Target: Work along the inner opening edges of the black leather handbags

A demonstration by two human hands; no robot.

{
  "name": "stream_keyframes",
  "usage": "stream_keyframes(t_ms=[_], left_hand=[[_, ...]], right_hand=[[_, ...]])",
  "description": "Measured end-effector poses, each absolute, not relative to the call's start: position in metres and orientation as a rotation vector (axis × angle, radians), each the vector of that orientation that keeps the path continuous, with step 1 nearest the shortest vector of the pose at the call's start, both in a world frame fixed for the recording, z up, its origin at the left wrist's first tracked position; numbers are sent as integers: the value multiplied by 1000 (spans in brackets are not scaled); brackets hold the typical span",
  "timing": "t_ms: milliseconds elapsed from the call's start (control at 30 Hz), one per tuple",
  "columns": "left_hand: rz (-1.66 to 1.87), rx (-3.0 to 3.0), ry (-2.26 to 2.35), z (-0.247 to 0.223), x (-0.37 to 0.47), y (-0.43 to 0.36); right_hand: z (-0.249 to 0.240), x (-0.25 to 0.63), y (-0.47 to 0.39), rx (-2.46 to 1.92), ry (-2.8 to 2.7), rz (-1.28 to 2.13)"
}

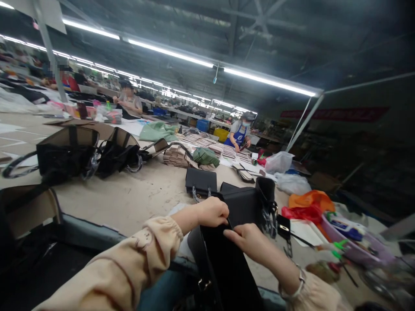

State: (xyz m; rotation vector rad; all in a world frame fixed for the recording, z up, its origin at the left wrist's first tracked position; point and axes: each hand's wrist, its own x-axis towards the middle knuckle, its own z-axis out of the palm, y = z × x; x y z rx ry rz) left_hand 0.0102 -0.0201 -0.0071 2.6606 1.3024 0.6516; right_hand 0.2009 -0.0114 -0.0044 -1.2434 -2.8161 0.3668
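A black bag [227, 268] stands upright at the table's front edge, its far end between my two hands. My left hand [212, 211] is closed on the bag's top edge. Close to its right, my right hand [253, 239] pinches the same bag near the rim, thumb toward the left hand. Metal hardware shows low on the bag's left side. Just beyond my hands are a small black handbag [201, 180] with wrapped handles and a larger black bag [243, 205].
Open black bags [66, 155] line the table's left [139, 194]. Stacked pieces [177, 156] and green cloth [158, 131] lie farther back. At right sits a purple basket [359, 255] beside orange and red plastic. A person in a blue apron [239, 136] works across the table.
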Motion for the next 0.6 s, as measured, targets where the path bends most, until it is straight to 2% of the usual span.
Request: stream_keyframes(t_ms=[300,500,600], left_hand=[[770,2621,1157,-10,3,-19],[1063,2282,956,-12,-10,-31],[1098,2162,1012,-7,-14,-39]], right_hand=[[9,184,-14,-1234,-2867,66],[3,181,-11,-1295,-2844,43],[2,180,-9,-1354,-2818,73]])
